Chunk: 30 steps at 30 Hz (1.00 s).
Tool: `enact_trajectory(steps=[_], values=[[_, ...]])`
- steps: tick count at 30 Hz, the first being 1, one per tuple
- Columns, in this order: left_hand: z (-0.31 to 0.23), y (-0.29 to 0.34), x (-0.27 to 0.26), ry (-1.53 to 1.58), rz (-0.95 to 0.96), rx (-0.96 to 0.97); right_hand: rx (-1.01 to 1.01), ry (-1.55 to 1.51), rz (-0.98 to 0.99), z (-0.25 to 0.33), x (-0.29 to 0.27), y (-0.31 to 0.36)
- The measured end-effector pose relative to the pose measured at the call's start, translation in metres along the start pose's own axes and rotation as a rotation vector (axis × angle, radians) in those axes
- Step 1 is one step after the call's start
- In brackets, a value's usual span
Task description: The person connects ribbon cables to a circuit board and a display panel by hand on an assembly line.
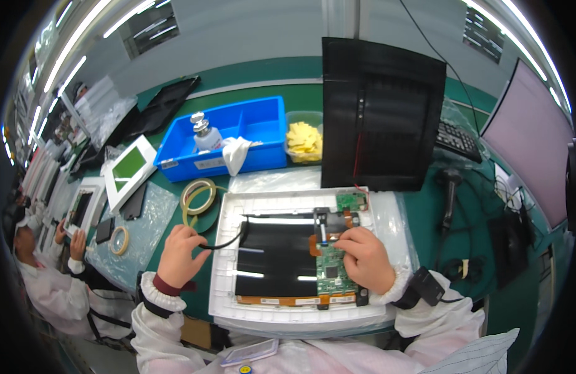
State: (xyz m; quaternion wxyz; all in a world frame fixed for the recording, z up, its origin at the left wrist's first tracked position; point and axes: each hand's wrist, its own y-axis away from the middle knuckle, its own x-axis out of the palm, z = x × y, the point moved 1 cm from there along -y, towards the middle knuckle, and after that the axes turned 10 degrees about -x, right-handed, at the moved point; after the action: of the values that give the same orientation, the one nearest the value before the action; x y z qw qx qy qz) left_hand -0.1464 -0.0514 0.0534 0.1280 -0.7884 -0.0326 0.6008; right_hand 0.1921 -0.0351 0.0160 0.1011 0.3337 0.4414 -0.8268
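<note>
Beside the left edge of the white frame [223, 280], the left hand [181, 258] pinches one end of a black cable [223, 246] between thumb and fingers, so that it arcs over the rim toward the top of the black panel [275, 258] lying inside. On the other side, the right hand [366, 260] has its fingertips drawn together at the upper part of the green circuit board [331, 287], next to a small ribbon cable [323, 232]; whether they grip anything I cannot tell. The frame lies flat on the bench in front of the person, open side up. Judging by how things lie, the work looks partway through: panel, board and the small green board [350, 201] in the top corner all sit within the frame. What seems left is the black cable, raised rather than laid flat, and the closing up, as the insides are exposed and a black cover [388, 106] stands upright behind, a red wire [356, 156] running down it. Farther out, a tape roll [184, 196] lies near the left hand, with a blue bin [266, 159] and a tub of yellow pieces [305, 140] beyond the frame.
</note>
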Motion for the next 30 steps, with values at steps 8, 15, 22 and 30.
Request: enact_trajectory(steps=[8, 15, 22, 30], values=[[-0.007, -0.003, -0.006, 0.074, -0.112, 0.040, 0.056, -0.046, 0.006, -0.003, 0.001, -0.001], [-0.066, -0.006, -0.022, 0.153, -0.164, 0.195, 0.089, -0.076, 0.004, -0.006, 0.002, 0.000], [-0.097, -0.009, -0.016, 0.245, -0.111, 0.338, 0.116, -0.098, 0.008, -0.008, 0.001, -0.001], [-0.102, -0.011, -0.002, 0.232, -0.041, 0.378, 0.125, -0.129, 0.050, -0.012, 0.003, -0.001]])
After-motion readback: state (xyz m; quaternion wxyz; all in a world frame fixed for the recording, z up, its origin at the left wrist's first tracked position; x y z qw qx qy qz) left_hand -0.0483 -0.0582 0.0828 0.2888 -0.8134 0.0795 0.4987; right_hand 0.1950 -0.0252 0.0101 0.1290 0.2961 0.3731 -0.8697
